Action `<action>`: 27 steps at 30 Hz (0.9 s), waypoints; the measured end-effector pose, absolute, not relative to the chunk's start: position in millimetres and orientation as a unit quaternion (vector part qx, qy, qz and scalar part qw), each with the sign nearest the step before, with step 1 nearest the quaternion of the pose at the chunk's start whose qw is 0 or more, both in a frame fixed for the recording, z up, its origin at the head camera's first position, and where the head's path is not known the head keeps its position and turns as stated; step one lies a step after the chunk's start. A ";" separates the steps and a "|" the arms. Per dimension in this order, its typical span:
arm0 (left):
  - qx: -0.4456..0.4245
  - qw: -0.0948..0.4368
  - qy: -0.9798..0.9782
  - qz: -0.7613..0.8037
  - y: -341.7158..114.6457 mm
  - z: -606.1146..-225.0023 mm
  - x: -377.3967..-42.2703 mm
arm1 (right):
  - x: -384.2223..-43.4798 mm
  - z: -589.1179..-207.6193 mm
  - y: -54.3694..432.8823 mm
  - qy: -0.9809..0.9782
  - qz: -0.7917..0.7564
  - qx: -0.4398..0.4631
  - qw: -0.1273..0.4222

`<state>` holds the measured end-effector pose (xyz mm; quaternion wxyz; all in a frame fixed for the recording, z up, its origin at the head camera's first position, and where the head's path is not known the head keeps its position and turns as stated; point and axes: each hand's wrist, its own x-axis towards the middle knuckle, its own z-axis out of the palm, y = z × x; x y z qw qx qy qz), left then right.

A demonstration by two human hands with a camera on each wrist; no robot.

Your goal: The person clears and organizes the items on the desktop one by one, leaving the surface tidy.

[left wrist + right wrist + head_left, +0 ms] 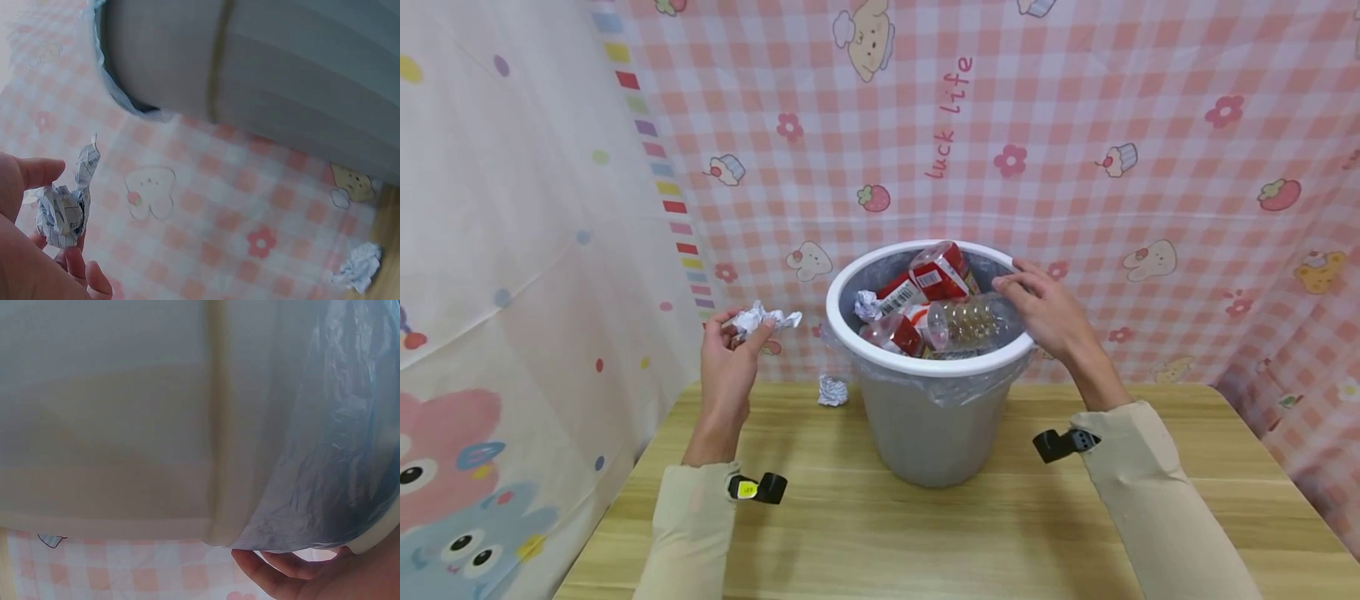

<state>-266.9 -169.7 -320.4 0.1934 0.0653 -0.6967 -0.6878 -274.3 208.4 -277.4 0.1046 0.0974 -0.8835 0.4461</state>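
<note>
My left hand (730, 354) pinches a crumpled piece of white printed paper (763, 320) between thumb and fingers, left of the trash can and near rim height. In the left wrist view the paper (62, 212) has a twisted end sticking up. My right hand (1052, 312) grips the right side of the rim of the grey trash can (928, 433), thumb over the inner side. Its fingers (269, 572) curl against the outside, by the clear plastic liner (331, 456). Inside the can lie a clear plastic bottle (970, 323), red-labelled containers (940, 275) and a paper ball (868, 306).
Another crumpled paper ball (832, 390) lies on the wooden table (880, 542), left of the can's base. A pink checked cloth (1075, 100) hangs behind the table, and a white patterned cloth (535, 208) hangs along the left.
</note>
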 end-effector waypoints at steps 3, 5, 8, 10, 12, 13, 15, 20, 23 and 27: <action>0.053 0.195 -0.687 -0.698 -165.1 -312.7 -266.9 | -274.2 -277.4 208.7 -0.884 0.446 0.095 0.104; 0.050 0.196 -0.684 -0.701 -161.6 -307.4 -266.7 | -274.2 -277.6 209.3 -0.883 0.447 0.095 0.104; 0.050 0.196 -0.683 -0.702 -156.7 -300.1 -267.0 | -274.4 -277.7 210.1 -0.882 0.450 0.094 0.106; 0.051 0.197 -0.682 -0.702 -154.1 -295.5 -266.8 | -274.8 -277.6 209.9 -0.882 0.450 0.094 0.106; 0.051 0.197 -0.683 -0.701 -152.0 -291.3 -266.9 | -275.0 -277.4 209.6 -0.882 0.449 0.095 0.105; 0.051 0.197 -0.684 -0.700 -151.1 -289.1 -266.6 | -275.1 -277.2 209.4 -0.882 0.449 0.095 0.105; 0.046 0.197 -0.689 -0.696 -149.2 -284.8 -265.9 | -275.4 -276.9 209.0 -0.883 0.448 0.096 0.104; 0.033 0.197 -0.707 -0.679 -143.7 -275.3 -263.5 | -275.6 -276.6 208.8 -0.885 0.446 0.090 0.101; 0.026 0.201 -0.712 -0.673 -139.0 -271.0 -262.9 | -275.4 -276.8 208.6 -0.886 0.444 0.085 0.099; 0.013 0.210 -0.708 -0.674 -131.9 -267.2 -263.1 | -275.1 -276.3 207.2 -0.886 0.445 0.085 0.099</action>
